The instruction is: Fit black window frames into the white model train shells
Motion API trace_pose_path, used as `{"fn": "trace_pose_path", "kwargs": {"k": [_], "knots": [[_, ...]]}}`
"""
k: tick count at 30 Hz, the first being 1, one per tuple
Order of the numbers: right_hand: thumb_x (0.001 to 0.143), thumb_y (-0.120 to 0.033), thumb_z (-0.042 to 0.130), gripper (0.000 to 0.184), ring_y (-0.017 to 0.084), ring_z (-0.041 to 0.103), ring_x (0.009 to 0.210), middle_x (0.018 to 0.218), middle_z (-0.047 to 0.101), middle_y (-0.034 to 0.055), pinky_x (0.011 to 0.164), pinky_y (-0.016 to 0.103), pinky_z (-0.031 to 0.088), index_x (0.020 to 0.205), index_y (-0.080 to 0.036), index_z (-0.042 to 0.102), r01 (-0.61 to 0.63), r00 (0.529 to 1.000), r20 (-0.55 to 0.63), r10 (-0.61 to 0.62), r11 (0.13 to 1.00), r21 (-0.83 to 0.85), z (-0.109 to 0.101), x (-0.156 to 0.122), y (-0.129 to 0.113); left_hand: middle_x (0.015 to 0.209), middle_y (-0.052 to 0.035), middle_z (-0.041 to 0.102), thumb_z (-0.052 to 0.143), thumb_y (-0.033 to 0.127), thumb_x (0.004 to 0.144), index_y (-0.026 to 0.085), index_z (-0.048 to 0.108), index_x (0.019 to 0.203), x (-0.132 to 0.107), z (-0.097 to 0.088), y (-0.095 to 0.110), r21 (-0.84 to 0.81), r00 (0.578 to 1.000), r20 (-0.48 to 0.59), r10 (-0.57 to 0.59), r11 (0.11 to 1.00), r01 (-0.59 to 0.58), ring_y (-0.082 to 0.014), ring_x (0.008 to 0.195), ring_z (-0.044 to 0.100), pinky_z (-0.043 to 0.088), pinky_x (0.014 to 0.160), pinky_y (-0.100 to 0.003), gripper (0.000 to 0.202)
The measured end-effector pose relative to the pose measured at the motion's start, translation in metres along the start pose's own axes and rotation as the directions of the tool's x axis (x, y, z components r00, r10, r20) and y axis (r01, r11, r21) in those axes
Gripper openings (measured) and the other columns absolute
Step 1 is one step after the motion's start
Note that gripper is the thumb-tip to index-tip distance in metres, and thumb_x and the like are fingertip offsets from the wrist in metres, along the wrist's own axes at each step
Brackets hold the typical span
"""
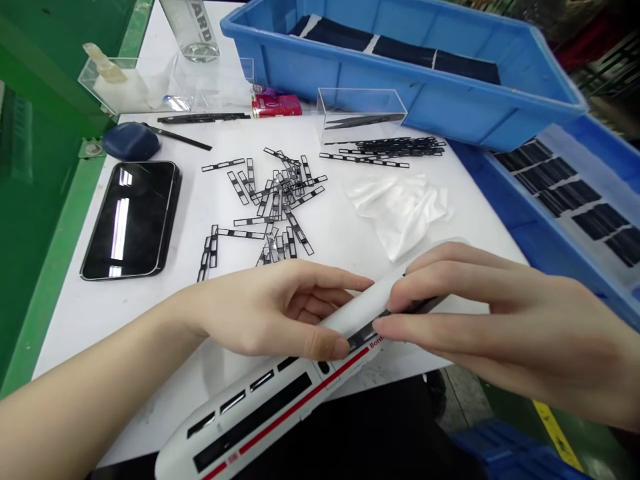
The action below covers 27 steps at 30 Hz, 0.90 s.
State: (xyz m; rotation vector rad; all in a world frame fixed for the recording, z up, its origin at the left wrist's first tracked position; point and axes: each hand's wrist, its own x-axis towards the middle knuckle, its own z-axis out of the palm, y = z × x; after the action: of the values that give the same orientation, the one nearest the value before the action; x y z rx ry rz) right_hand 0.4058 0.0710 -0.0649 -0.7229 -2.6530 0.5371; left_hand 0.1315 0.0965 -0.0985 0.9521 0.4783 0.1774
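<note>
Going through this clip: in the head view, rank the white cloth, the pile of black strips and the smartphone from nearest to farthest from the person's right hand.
From the right hand, nearest first:
1. White cloth, just ahead of the fingers.
2. Pile of black strips, left of the cloth.
3. Smartphone, farthest left.

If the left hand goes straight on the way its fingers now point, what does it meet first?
The model train: the left hand is right at its roof, though depth is unclear.
</note>
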Motion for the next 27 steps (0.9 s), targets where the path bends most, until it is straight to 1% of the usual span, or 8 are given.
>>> {"fn": "trace_pose_path", "kwargs": {"k": [3,5,9,11,15,19,23,27], "knots": [[0.1,-0.005,0.058,0.028,0.02,0.066,0.105,0.112,0.072,0.002,0.091,0.033,0.057,0.111,-0.028,0.071,0.026,0.999,0.02,-0.026,1.0,-0.001,0.0,-0.001,0.005,0.132,-0.009,0.076,0.071,0.01,0.094,0.026,0.067,0.145,0.002,0.004,0.0,0.09,1.0,-0.013,0.028,0.996,-0.027,-0.0299,0.127,0.069,0.061,0.099,-0.038,0.054],[0.101,-0.006,0.058,0.027,0.02,0.066,0.104,0.11,0.072,0.0016,0.091,0.033,0.056,0.108,-0.028,0.071,0.049,0.999,0.018,-0.049,0.999,-0.011,0.0,-0.001,0.005,0.126,-0.0086,0.077,0.071,0.01,0.094,0.026,0.066,0.145,0.003,0.007,0.0,0.143,0.999,-0.03,0.04,0.989,-0.035,-0.0309,0.126,0.069,0.061,0.099,-0.04,0.054],[0.1,-0.006,0.06,0.025,0.021,0.067,0.102,0.108,0.073,0.0005,0.093,0.037,0.054,0.104,-0.028,0.072,0.029,0.998,-0.046,-0.032,0.998,-0.047,0.004,0.001,0.001,0.129,-0.0057,0.077,0.065,0.007,0.093,0.026,0.062,0.149,0.003,0.012,-0.001,0.21,0.996,-0.072,0.054,0.977,-0.038,-0.0281,0.12,0.071,0.06,0.096,-0.036,0.059],[0.101,-0.008,0.06,0.024,0.021,0.068,0.101,0.107,0.073,0.0004,0.093,0.038,0.053,0.104,-0.028,0.072,0.01,0.997,-0.07,-0.014,0.998,-0.056,0.006,0.001,-0.001,0.129,-0.0046,0.076,0.064,0.007,0.094,0.026,0.061,0.149,0.003,0.014,0.0,0.249,0.994,-0.077,0.078,0.967,-0.057,-0.0276,0.121,0.071,0.06,0.098,-0.035,0.058],[0.102,-0.013,0.063,0.018,0.02,0.066,0.095,0.102,0.072,0.0011,0.088,0.038,0.051,0.104,-0.027,0.075,0.001,0.993,-0.118,-0.005,0.999,-0.034,0.009,0.0,-0.005,0.12,-0.0047,0.078,0.067,0.013,0.095,0.026,0.064,0.146,0.001,0.014,0.0,0.324,0.989,-0.055,0.137,0.939,-0.112,-0.03,0.127,0.069,0.059,0.102,-0.037,0.053],[0.101,-0.012,0.066,0.016,0.018,0.064,0.096,0.103,0.072,0.0019,0.088,0.036,0.051,0.103,-0.024,0.077,0.002,0.992,-0.127,-0.005,1.0,-0.023,0.01,0.0,-0.006,0.12,-0.0061,0.078,0.066,0.014,0.096,0.026,0.065,0.145,0.0,0.012,-0.003,0.336,0.985,-0.038,0.166,0.931,-0.144,-0.0281,0.118,0.073,0.06,0.099,-0.037,0.051],[0.1,-0.012,0.068,0.016,0.016,0.062,0.097,0.104,0.071,0.0027,0.085,0.032,0.051,0.106,-0.022,0.08,-0.035,0.99,-0.133,0.036,0.999,0.006,0.01,0.001,-0.007,0.11,-0.0055,0.081,0.067,0.013,0.091,0.026,0.073,0.136,0.0,0.011,-0.005,0.363,0.976,-0.074,0.204,0.917,-0.164,-0.0283,0.109,0.076,0.063,0.092,-0.036,0.047],[0.1,-0.012,0.068,0.019,0.018,0.062,0.1,0.105,0.07,0.002,0.088,0.036,0.05,0.107,-0.025,0.079,-0.037,0.993,-0.111,0.036,0.999,-0.008,0.01,0.001,-0.007,0.11,-0.0058,0.08,0.065,0.011,0.091,0.027,0.071,0.14,0.0,0.012,-0.005,0.326,0.983,-0.075,0.166,0.936,-0.133,-0.0265,0.101,0.077,0.063,0.093,-0.038,0.052]]}}
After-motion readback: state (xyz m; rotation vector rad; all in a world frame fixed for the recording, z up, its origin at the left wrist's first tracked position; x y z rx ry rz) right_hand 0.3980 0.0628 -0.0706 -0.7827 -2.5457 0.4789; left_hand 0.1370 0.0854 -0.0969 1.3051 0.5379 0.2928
